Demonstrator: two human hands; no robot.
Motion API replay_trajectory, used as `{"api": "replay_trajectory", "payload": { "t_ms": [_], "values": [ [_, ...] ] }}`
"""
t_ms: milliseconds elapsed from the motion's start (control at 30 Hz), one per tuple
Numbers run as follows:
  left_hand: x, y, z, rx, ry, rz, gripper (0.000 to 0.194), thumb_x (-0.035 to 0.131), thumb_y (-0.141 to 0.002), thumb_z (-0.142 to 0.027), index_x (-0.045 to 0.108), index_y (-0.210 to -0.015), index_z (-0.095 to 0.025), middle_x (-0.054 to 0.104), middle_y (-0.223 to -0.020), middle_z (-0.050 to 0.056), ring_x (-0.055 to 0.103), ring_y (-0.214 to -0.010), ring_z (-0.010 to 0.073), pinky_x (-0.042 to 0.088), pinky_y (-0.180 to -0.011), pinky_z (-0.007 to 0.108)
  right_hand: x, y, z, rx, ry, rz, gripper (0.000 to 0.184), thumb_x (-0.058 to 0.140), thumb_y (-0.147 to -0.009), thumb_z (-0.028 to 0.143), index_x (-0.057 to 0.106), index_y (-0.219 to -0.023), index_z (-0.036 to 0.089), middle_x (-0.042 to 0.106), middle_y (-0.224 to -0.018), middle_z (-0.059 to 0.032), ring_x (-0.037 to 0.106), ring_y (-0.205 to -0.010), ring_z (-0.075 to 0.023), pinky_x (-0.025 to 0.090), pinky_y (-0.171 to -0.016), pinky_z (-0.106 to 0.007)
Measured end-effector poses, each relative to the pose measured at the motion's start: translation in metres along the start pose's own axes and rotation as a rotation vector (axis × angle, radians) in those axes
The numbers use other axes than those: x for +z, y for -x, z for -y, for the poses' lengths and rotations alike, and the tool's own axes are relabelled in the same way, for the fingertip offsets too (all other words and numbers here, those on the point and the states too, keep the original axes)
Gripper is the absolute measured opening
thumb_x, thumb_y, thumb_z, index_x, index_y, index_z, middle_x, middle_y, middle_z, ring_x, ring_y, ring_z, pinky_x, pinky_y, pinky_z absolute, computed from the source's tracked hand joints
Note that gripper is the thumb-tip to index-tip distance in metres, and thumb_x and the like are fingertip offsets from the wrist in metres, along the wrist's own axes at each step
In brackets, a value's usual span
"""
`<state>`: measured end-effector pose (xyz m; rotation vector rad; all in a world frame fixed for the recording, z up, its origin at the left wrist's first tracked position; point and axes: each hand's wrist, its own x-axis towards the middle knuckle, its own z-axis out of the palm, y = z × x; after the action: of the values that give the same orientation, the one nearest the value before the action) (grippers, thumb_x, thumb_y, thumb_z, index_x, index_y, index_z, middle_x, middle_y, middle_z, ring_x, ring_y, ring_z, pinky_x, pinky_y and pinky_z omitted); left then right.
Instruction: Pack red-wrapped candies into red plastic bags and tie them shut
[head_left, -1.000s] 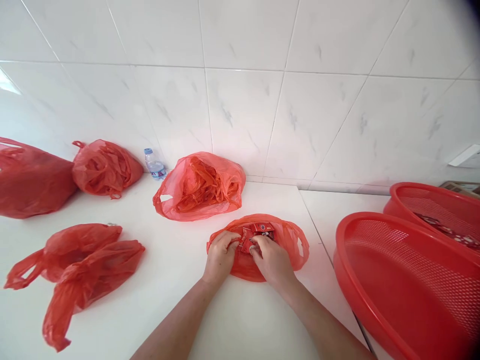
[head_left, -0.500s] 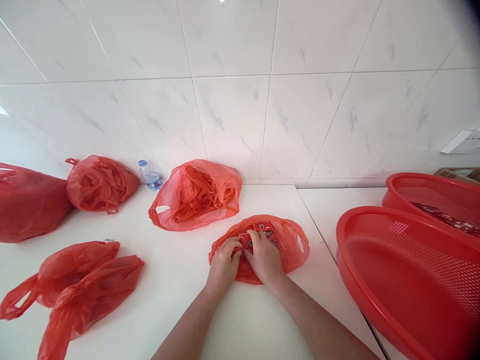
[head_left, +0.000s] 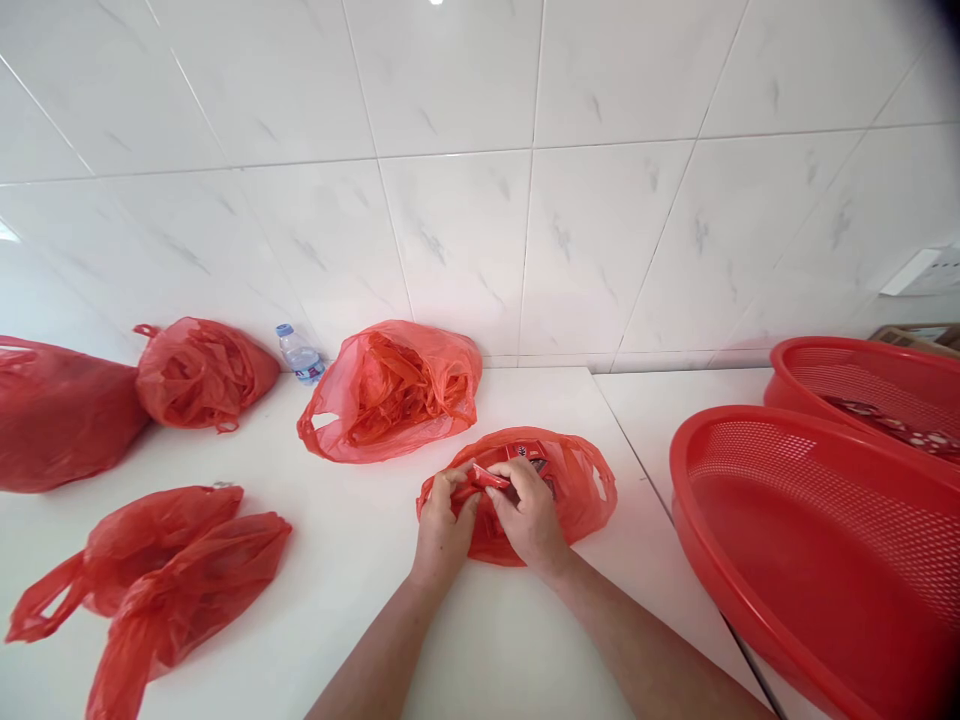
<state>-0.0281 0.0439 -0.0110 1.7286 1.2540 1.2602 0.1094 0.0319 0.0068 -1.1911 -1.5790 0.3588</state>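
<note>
Your left hand (head_left: 448, 522) and right hand (head_left: 529, 516), fingers curled closed, pinch a red packet (head_left: 487, 478) over a red bag (head_left: 589, 492), lower centre of frame.

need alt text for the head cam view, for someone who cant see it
The left hand and right hand pinch a small red packet above a flattened red plastic bag on a white counter. More red plastic bags lie nearby, with a water bottle by the tiled wall and red mesh basins at right.

Head camera, facing forward and down, near hands (head_left: 444, 530) (head_left: 529, 515)
</note>
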Motion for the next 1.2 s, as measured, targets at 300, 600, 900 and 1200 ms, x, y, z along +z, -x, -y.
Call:
{"api": "replay_trajectory", "payload": {
  "t_ms": [300, 600, 900, 1200],
  "values": [
    [-0.006, -0.003, -0.009, 0.038, 0.002, 0.043, 0.017, 0.054, -0.081, -0.017, 0.064, -0.093, -0.023, 0.069, -0.095, 0.000, 0.064, -0.086, 0.0171, 0.051, -0.079, 0.030, -0.009, -0.004, -0.002, -0.107, 0.115, 0.024, 0.026, 0.046, -0.082, 0.012, 0.055, -0.105, 0.019, 0.058, -0.100, -0.0077, 0.056, -0.094, -0.0181, 0.048, -0.082, -0.033],
    [-0.004, -0.003, -0.007, 0.031, -0.097, 0.039, 0.007, 0.054, -0.083, -0.021, 0.061, -0.085, -0.022, 0.066, -0.083, 0.000, 0.061, -0.077, 0.0170, 0.049, -0.071, 0.029, -0.023, -0.021, -0.036, 0.052, 0.635, 0.034, 0.027, 0.045, -0.085, 0.013, 0.059, -0.107, 0.017, 0.061, -0.106, -0.0090, 0.052, -0.102, -0.0232, 0.041, -0.089, -0.040],
    [0.004, 0.001, 0.006, -0.030, -0.222, 0.067, 0.041, 0.057, -0.082, -0.020, 0.048, -0.121, -0.027, 0.065, -0.105, 0.003, 0.060, -0.102, 0.0208, 0.049, -0.086, 0.037, -0.019, -0.020, -0.044, 0.112, 0.645, 0.131, 0.029, 0.052, -0.084, 0.020, 0.063, -0.110, 0.023, 0.064, -0.106, -0.0072, 0.053, -0.099, -0.0247, 0.039, -0.088, -0.040],
    [0.003, -0.002, 0.010, 0.104, -0.276, 0.023, 0.046, 0.054, -0.081, -0.013, 0.049, -0.124, -0.027, 0.058, -0.120, 0.004, 0.053, -0.113, 0.0226, 0.044, -0.096, 0.040, -0.023, -0.019, -0.037, 0.053, 0.313, -0.083, 0.028, 0.041, -0.088, 0.015, 0.065, -0.101, 0.022, 0.064, -0.102, -0.0048, 0.055, -0.097, -0.0186, 0.044, -0.088, -0.034]
  ]
}}
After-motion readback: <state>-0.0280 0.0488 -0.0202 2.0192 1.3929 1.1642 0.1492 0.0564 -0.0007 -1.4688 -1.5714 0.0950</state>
